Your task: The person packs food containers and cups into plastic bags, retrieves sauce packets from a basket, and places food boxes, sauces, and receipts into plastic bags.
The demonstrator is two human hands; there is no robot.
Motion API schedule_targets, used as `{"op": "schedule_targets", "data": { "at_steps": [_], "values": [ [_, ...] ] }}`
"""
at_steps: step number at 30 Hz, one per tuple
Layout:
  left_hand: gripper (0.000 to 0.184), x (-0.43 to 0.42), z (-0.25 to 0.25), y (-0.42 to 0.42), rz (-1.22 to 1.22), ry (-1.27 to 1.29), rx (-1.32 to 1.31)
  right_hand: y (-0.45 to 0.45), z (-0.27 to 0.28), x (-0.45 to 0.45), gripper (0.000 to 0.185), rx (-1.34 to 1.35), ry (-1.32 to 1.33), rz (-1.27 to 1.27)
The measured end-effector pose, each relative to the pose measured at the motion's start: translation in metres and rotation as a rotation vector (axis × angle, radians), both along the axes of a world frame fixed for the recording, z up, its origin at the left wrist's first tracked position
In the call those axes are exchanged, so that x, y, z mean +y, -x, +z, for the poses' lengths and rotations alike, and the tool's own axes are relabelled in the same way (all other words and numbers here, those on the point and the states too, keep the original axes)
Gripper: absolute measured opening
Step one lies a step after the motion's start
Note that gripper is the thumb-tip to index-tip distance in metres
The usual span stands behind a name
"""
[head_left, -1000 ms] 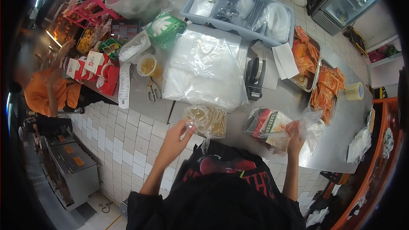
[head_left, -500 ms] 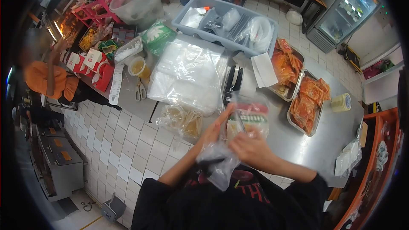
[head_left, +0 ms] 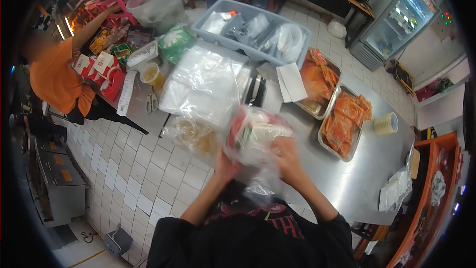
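A clear plastic bag with red, white and green contents (head_left: 260, 131) is held up over the near edge of the steel table, blurred by motion. My left hand (head_left: 227, 165) is against its lower left side, its fingers partly hidden by the plastic. On the bag's right, my right hand (head_left: 286, 156) is closed on the gathered plastic, whose loose end hangs down between my wrists. Just left of it, a clear bag with brownish containers (head_left: 193, 134) lies at the table edge. Behind that lies a stack of clear plastic bags (head_left: 203, 82).
Two metal trays of orange bagged food (head_left: 343, 124) are on the right, beside a tape roll (head_left: 386, 123). A blue-grey bin (head_left: 253, 30) stands at the back. Scissors (head_left: 151, 102) and a lidded cup (head_left: 152, 75) lie left. A person in orange (head_left: 59, 79) is at far left.
Both hands have come together at the red-and-white bag, which has been lifted and moved left from the table's right part. The view has shifted. The person in orange has stretched out an arm.
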State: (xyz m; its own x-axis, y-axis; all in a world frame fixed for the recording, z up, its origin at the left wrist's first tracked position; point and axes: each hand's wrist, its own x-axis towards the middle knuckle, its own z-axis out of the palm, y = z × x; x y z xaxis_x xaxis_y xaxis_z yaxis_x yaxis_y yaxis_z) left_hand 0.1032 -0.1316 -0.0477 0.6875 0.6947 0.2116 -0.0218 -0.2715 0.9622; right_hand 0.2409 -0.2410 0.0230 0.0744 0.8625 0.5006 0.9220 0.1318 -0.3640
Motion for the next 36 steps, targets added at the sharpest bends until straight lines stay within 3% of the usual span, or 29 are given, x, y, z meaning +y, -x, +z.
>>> {"op": "schedule_targets", "data": {
  "at_steps": [1, 3, 5, 6, 7, 9, 11, 13, 14, 15, 17, 18, 19, 20, 21, 22, 23, 25, 27, 29, 31, 32, 34, 36],
  "values": [
    [0.052, 0.008, -0.007, -0.001, -0.017, 0.119, 0.045, 0.002, -0.01, 0.012, 0.032, -0.041, 0.109, 0.138],
    [0.044, 0.025, -0.027, 0.002, -0.054, 0.345, 0.131, 0.003, -0.023, 0.026, 0.034, -0.133, 0.211, 0.173],
    [0.038, 0.031, -0.03, 0.0, -0.083, 0.512, 0.198, -0.003, -0.04, 0.028, 0.031, 0.169, 0.134, 0.12],
    [0.037, 0.031, -0.024, -0.003, -0.095, 0.569, 0.224, -0.004, -0.04, 0.021, 0.043, 0.253, 0.114, 0.068],
    [0.034, 0.024, 0.007, -0.006, -0.107, 0.508, 0.112, 0.0, -0.054, 0.015, 0.043, 0.255, 0.119, 0.058],
    [0.034, 0.013, 0.029, -0.005, -0.129, 0.455, 0.006, 0.02, -0.11, 0.002, 0.042, 1.273, 0.1, -0.093],
    [0.041, 0.006, 0.032, 0.005, -0.14, 0.18, 0.082, 0.031, -0.112, -0.002, 0.042, 1.781, 0.075, -0.173],
    [0.041, 0.012, 0.045, 0.011, -0.23, 0.206, 0.112, 0.045, -0.065, -0.004, 0.036, 0.48, -0.054, 0.029],
    [0.041, 0.012, 0.047, 0.015, -0.322, 0.236, 0.139, 0.049, -0.052, -0.002, 0.034, 0.38, 0.018, 0.046],
    [0.041, 0.012, 0.044, 0.017, -0.323, 0.241, 0.15, 0.051, -0.058, -0.002, 0.034, 0.391, 0.02, 0.043],
    [0.046, 0.01, 0.027, 0.019, -0.395, 0.489, 0.196, 0.051, -0.086, -0.001, 0.032, 0.46, -0.074, -0.054],
    [0.055, 0.005, 0.01, 0.019, -0.331, 0.478, 0.23, 0.049, -0.106, -0.003, 0.032, 0.581, -0.03, -0.213],
    [0.055, 0.004, 0.006, 0.017, -0.328, 0.477, 0.231, 0.047, -0.103, -0.002, 0.032, 0.583, -0.03, -0.211],
    [0.059, 0.002, 0.004, 0.016, -0.364, 0.336, 0.205, 0.044, -0.098, 0.0, 0.034, 0.747, -0.039, -0.228],
    [0.062, -0.001, 0.002, 0.015, -0.399, 0.198, 0.179, 0.038, -0.094, -0.001, 0.039, 0.662, 0.006, -0.204],
    [0.068, -0.002, 0.015, 0.011, -0.419, 0.365, 0.141, 0.031, -0.09, -0.003, 0.045, 0.576, 0.044, -0.179],
    [0.068, -0.001, 0.018, 0.01, -0.424, 0.374, 0.145, 0.029, -0.085, -0.008, 0.045, 0.581, 0.051, -0.187],
    [0.076, 0.001, 0.021, 0.004, -0.404, 0.377, 0.199, 0.019, -0.07, -0.018, 0.052, 0.277, 0.35, -0.172],
    [0.07, -0.002, 0.027, 0.001, -0.364, 0.394, 0.27, -0.013, -0.04, -0.042, 0.045, 0.243, 0.425, -0.169],
    [0.064, -0.001, 0.019, 0.001, -0.325, 0.406, 0.341, -0.04, -0.059, -0.065, 0.041, 0.831, 0.287, -0.385],
    [0.041, -0.004, -0.009, 0.005, -0.365, -0.102, 0.321, -0.057, -0.124, -0.093, 0.025, 0.691, 0.259, -0.715],
    [0.041, -0.004, -0.009, 0.005, -0.366, -0.101, 0.32, -0.053, -0.134, -0.096, 0.025, 0.69, 0.259, -0.717],
    [0.029, -0.003, -0.007, 0.004, -0.392, -0.5, 0.165, -0.046, -0.148, -0.098, 0.016, 0.611, 0.226, -0.689],
    [0.029, -0.003, 0.008, 0.007, -0.408, -0.485, 0.196, -0.045, -0.161, -0.097, 0.015, 0.588, 0.21, -0.693]
  ]
}}
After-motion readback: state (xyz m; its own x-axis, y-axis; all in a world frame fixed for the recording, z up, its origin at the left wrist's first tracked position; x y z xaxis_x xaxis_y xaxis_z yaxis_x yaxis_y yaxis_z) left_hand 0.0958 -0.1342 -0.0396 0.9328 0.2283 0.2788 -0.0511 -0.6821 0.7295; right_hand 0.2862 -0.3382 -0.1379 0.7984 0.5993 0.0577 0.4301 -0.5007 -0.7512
